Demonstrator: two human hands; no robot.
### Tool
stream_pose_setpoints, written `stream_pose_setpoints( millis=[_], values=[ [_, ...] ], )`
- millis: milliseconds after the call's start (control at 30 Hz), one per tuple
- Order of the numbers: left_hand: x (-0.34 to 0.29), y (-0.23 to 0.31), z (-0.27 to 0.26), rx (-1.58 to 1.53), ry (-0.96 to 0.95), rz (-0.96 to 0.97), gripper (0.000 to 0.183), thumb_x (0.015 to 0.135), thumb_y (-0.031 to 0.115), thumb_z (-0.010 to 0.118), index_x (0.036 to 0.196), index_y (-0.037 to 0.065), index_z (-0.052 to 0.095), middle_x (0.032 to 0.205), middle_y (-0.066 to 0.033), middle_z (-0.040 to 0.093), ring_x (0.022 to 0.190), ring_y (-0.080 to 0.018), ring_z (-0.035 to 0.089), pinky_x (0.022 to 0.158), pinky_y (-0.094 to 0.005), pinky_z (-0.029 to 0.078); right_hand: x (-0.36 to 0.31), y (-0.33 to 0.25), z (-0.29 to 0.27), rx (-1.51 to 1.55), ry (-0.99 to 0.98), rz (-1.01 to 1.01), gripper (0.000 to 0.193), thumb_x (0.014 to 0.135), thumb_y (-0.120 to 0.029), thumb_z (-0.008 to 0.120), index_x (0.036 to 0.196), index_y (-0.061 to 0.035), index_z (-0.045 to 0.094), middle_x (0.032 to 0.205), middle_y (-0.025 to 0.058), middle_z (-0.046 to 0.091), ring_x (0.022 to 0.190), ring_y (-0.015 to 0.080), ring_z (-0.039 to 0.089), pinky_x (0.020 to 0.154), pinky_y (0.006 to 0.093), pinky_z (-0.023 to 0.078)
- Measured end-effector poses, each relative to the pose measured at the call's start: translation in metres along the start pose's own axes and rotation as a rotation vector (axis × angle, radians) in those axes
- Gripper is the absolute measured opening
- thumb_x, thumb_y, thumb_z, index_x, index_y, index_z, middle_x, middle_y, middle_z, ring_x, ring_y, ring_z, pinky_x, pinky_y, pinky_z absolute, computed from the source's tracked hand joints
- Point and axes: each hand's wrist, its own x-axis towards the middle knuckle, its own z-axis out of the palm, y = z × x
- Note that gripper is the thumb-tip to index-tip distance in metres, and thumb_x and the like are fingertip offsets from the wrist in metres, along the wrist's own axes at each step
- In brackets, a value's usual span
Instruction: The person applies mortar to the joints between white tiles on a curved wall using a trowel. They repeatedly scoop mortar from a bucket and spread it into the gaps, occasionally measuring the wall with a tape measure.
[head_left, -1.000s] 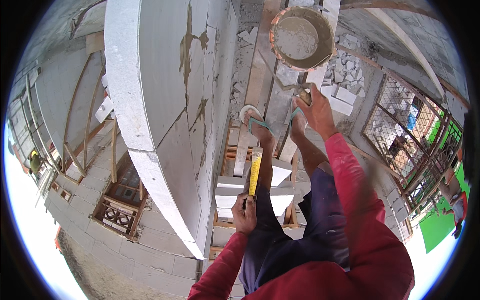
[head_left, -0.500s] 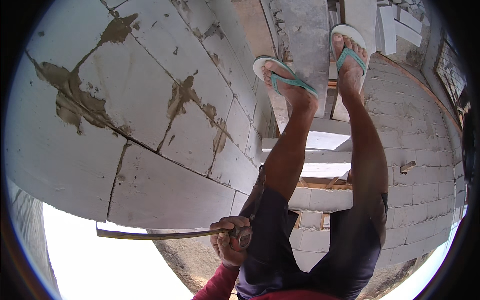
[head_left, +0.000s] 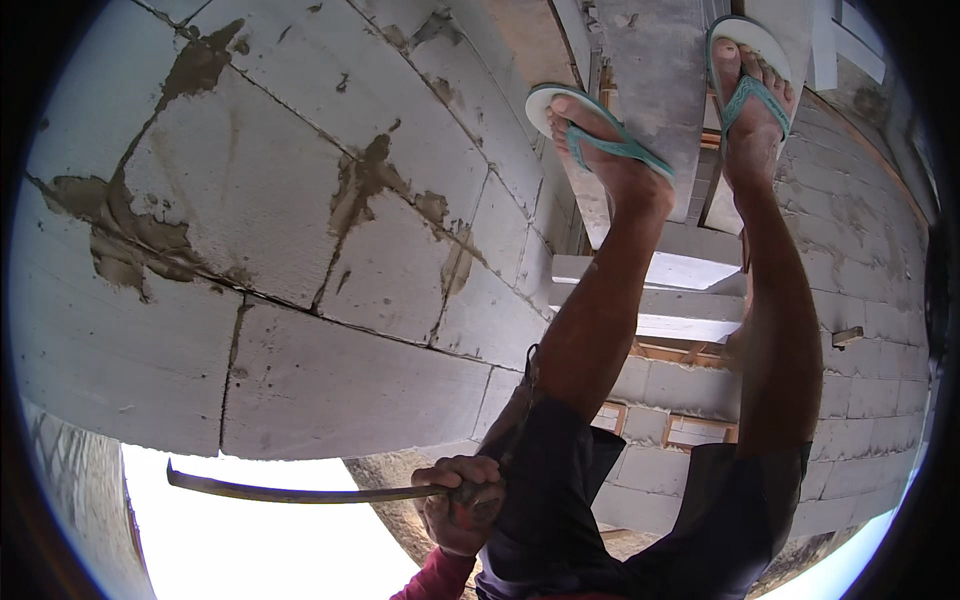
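Note:
My left hand is closed around a tape measure, low in the view and beside my left thigh. Its fingers hide most of the reddish case. From the case a stretch of tape blade runs out to the left, slightly bowed, with its end hook up. The blade lies just below the lower edge of the pale block wall, seemingly apart from it. Grey-brown mortar is smeared over several of the wall's joints. My right hand is out of view.
My feet, in white sandals with green straps, stand on narrow boards. Gaps beside the boards show lower levels. Another block wall rises at the right, with a small wood piece jutting from it.
The view has shifted, so my legs and feet appear farther right. The blade's end has moved left and down, away from the wall's lower corner. My left hand keeps its grip.

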Motion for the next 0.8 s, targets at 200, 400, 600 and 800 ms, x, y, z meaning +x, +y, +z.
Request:
stream_pose_setpoints(
  millis=[200, 400, 600, 800],
  values=[
    [-0.006, -0.006, 0.000, 0.008, 0.026, -0.003, 0.031, 0.110, 0.034, 0.045, 0.114, 0.004, 0.050, 0.098, -0.0207, 0.064, 0.093, -0.0343, 0.067, 0.086, -0.0496, 0.057, 0.021, -0.030, -0.039, 0.032, -0.113, 0.150, 0.071, 0.096, -0.014, 0.068, 0.161, -0.0112, 0.039, 0.157, 0.0161, 0.049, 0.147, 0.0400, 0.043, 0.124, 0.0591, 0.028],
    [-0.018, -0.019, -0.003, -0.041, -0.029, -0.003, 0.031, 0.113, 0.032, 0.042, 0.115, 0.003, 0.052, 0.102, -0.0228, 0.068, 0.099, -0.0335, 0.069, 0.090, -0.0476, 0.058, 0.061, -0.067, -0.229, 1.000, -0.704, -0.050, 0.048, 0.098, -0.032, 0.074, 0.132, 0.0001, 0.061, 0.119, 0.0192, 0.070, 0.115, 0.0307, 0.067, 0.109, 0.0457, 0.045],
    [-0.037, -0.047, -0.001, -0.192, -0.031, -0.082, 0.032, 0.114, 0.030, 0.041, 0.118, 0.001, 0.055, 0.110, -0.0242, 0.071, 0.104, -0.0321, 0.070, 0.095, -0.0451, 0.057, -0.029, -0.240, -0.249, 1.169, -0.757, -0.195, 0.034, 0.101, -0.021, 0.073, 0.127, -0.0012, 0.063, 0.106, 0.0175, 0.069, 0.095, 0.0360, 0.072, 0.082, 0.0458, 0.056],
    [-0.047, -0.077, -0.007, 0.021, 0.033, 0.027, 0.030, 0.113, 0.026, 0.043, 0.113, 0.001, 0.059, 0.111, -0.0200, 0.070, 0.101, -0.0278, 0.067, 0.091, -0.0404, 0.055, -0.077, -0.370, -0.250, 1.371, -0.492, 0.015, 0.037, 0.103, -0.017, 0.070, 0.134, -0.0014, 0.057, 0.107, 0.0209, 0.066, 0.091, 0.0390, 0.069, 0.079, 0.0460, 0.057]
  ],
)
